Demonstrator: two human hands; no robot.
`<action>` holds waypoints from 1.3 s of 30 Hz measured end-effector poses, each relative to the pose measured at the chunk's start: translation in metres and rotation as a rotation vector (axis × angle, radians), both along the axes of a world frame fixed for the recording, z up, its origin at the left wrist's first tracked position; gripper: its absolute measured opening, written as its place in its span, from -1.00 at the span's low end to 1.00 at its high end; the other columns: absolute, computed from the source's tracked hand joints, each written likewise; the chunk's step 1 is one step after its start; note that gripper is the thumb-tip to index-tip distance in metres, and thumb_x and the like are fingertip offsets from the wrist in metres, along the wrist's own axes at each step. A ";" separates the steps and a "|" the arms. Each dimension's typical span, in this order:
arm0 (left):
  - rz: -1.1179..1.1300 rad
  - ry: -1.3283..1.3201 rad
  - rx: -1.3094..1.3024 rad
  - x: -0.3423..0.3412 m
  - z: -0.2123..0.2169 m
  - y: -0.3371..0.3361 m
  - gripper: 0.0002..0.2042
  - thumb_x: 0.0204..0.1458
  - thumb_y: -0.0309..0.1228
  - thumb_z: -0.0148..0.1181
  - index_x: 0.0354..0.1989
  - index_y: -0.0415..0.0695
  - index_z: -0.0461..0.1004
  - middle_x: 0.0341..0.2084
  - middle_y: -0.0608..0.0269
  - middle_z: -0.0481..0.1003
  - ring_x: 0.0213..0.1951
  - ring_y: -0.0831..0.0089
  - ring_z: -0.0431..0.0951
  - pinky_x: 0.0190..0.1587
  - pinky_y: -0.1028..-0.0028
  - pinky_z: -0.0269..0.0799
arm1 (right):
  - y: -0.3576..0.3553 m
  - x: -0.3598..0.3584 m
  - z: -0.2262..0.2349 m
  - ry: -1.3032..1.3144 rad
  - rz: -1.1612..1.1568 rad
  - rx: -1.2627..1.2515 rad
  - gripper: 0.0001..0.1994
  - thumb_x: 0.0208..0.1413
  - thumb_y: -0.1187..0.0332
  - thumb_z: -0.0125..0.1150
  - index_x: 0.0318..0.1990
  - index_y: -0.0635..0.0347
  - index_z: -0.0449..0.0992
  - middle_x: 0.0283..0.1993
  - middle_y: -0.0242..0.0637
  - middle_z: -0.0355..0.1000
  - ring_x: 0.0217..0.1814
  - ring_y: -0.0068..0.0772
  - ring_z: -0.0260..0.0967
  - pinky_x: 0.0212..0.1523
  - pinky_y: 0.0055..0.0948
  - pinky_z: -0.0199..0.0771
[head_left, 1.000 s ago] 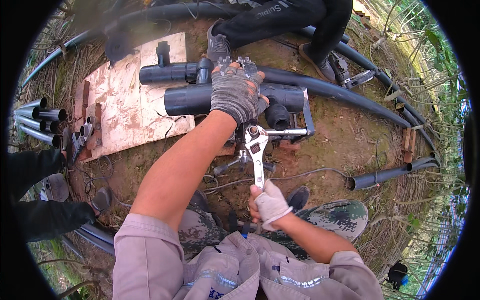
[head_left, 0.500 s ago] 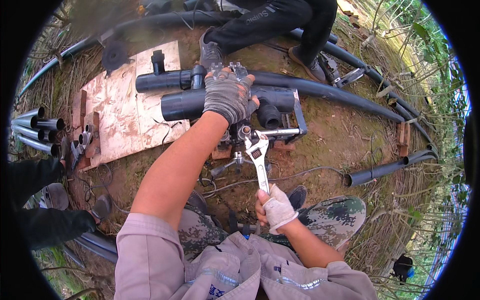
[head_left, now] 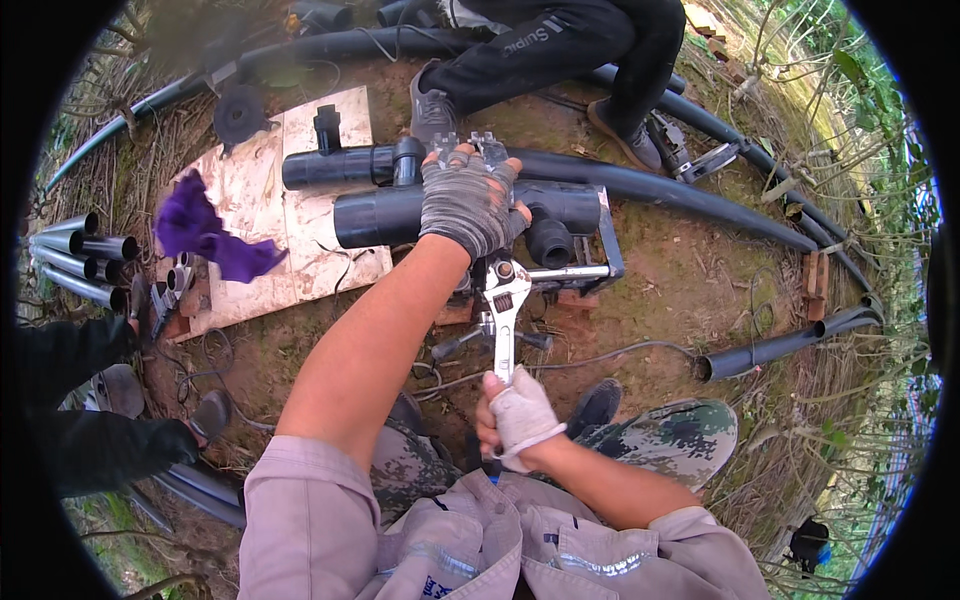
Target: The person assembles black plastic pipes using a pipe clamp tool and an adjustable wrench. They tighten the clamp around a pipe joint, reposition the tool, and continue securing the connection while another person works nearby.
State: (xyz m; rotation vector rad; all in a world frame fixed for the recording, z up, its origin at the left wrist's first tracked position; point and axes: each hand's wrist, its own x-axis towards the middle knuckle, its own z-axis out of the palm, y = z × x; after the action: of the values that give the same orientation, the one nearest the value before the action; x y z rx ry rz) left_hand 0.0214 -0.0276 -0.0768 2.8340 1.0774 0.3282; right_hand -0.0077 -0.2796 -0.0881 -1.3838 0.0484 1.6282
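Observation:
My right hand [head_left: 522, 415], in a pale glove, is closed around the handle of a silver adjustable wrench [head_left: 505, 325]. The wrench's jaws sit at a bolt [head_left: 506, 271] on the near side of a metal pipe clamp [head_left: 587, 270]. In a grey striped fingerless glove, my left hand [head_left: 468, 203] lies over the clamp's top with its fingers spread. Beneath it, a thick black pipe [head_left: 378, 217] runs through the clamp, and a short black branch fitting [head_left: 550, 243] points toward me. My left palm hides part of the clamp.
Behind the clamp lies another black pipe [head_left: 640, 182] with an upright outlet. A purple cloth [head_left: 215, 230] appears before a pale board [head_left: 300, 215]; whether it touches is unclear. Cut pipes [head_left: 80, 250] are stacked left. One person's legs [head_left: 570, 60] are beyond, another's [head_left: 90, 455] at left.
My right hand has swung the wrench handle left, and the jaws have come onto the bolt. A purple cloth has appeared at the left. My left hand stays on the clamp.

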 end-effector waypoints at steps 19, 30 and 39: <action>0.000 0.032 -0.033 0.003 0.012 -0.003 -0.41 0.04 0.05 0.20 0.28 0.20 0.44 0.19 0.03 0.46 0.34 0.16 0.31 0.42 -0.12 0.00 | -0.034 -0.017 -0.031 -0.075 -0.234 0.167 -0.81 0.46 0.16 0.02 -0.16 -0.02 0.24 -0.58 -0.41 0.17 -0.72 -0.50 0.10 -0.72 -0.44 0.19; 0.000 -0.010 -0.013 0.003 0.004 -0.003 -0.42 0.01 0.04 0.23 0.25 0.18 0.47 0.13 0.05 0.49 0.31 0.17 0.32 0.41 -0.12 0.00 | -0.006 -0.014 -0.006 0.100 -0.069 0.088 -0.76 0.40 0.17 0.12 -0.12 -0.09 0.14 -0.58 -0.40 0.18 -0.70 -0.43 0.14 -0.70 -0.33 0.23; 0.008 0.035 -0.037 0.000 0.009 -0.003 -0.41 0.02 0.07 0.19 0.27 0.18 0.46 0.17 0.03 0.47 0.33 0.18 0.31 0.42 -0.12 -0.03 | 0.034 0.150 0.053 -0.469 0.645 -0.033 -0.72 0.37 0.18 0.17 0.04 0.18 0.41 -0.56 -0.40 0.34 -0.72 -0.55 0.23 -0.68 -0.51 0.26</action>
State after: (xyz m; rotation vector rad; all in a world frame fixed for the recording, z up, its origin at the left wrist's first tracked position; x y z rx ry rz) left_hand 0.0212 -0.0302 -0.0673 2.8137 1.0894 0.2576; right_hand 0.1426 -0.2457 -0.0352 -1.8972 -0.7130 1.7524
